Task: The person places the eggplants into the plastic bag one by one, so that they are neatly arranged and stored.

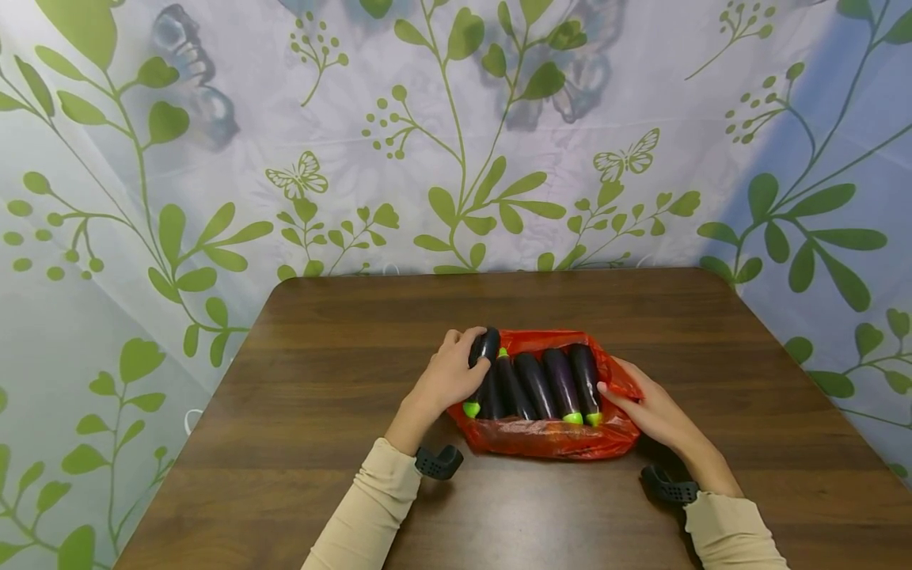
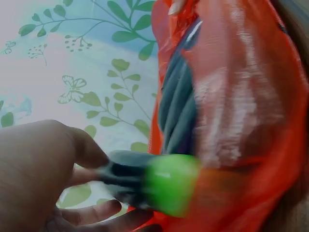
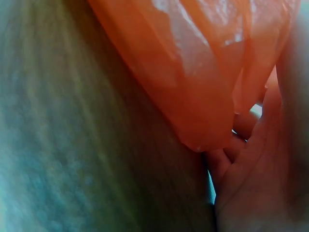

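Several dark purple eggplants (image 1: 536, 385) lie side by side in a red plastic bag (image 1: 549, 440) on the table, some with bright green caps showing. At the bag's left end my left hand (image 1: 449, 372) holds one eggplant (image 1: 488, 346) between thumb and fingers. In the left wrist view this eggplant's green cap (image 2: 170, 181) is blurred, close to the bag. My right hand (image 1: 659, 408) grips the right side of the bag, with the thumb on the rim. The right wrist view shows the bag (image 3: 193, 72) against the right hand (image 3: 256, 179); its fingers are partly hidden.
The brown wooden table (image 1: 321, 340) has a rounded back edge. Behind it hangs a pale curtain (image 1: 342, 119) with green leaves and butterflies. A black band (image 1: 438, 462) is on the left wrist and another black band (image 1: 668, 484) on the right.
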`<act>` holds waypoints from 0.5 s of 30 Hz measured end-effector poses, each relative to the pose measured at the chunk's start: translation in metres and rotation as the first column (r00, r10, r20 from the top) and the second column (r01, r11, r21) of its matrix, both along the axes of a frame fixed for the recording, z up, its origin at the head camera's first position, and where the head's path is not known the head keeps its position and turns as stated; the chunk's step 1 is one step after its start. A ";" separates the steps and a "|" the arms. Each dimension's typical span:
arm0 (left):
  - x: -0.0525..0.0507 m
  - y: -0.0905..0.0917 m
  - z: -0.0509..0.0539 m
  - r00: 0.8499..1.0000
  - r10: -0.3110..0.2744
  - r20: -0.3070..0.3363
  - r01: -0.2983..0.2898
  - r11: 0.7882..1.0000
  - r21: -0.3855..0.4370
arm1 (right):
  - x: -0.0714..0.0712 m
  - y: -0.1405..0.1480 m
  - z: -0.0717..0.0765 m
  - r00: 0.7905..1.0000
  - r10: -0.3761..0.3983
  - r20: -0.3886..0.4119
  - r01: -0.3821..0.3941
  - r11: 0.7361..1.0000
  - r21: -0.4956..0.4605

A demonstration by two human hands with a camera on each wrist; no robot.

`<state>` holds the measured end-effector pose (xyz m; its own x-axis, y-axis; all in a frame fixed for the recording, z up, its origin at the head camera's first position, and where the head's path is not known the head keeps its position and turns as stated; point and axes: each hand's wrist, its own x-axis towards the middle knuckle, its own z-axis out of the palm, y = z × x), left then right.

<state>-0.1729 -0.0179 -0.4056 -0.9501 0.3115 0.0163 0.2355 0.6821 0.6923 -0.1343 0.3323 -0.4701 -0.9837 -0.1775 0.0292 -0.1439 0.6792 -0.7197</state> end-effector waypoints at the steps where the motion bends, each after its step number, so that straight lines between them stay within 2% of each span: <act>1: 0.000 0.000 -0.001 1.000 0.001 -0.005 -0.001 1.000 -0.008 | 0.000 0.000 0.000 1.000 -0.001 0.001 0.001 1.000 0.000; 7: 0.000 0.003 -0.005 0.999 -0.016 -0.035 0.015 0.999 -0.047 | 0.000 -0.001 0.002 1.000 -0.008 0.004 0.008 1.000 0.001; 11: 0.000 0.005 -0.008 0.997 -0.052 -0.059 0.045 0.992 -0.115 | 0.000 -0.001 0.002 1.000 -0.013 0.009 0.013 1.000 0.007; 15: 0.001 0.005 -0.011 0.994 -0.047 -0.103 0.029 0.986 -0.165 | 0.000 -0.001 0.002 1.000 -0.015 0.014 0.015 1.000 0.015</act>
<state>-0.1723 -0.0124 -0.4166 -0.9331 0.3541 0.0624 0.3295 0.7727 0.5426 -0.1342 0.3311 -0.4680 -0.9865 -0.1635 0.0127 -0.1238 0.6920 -0.7111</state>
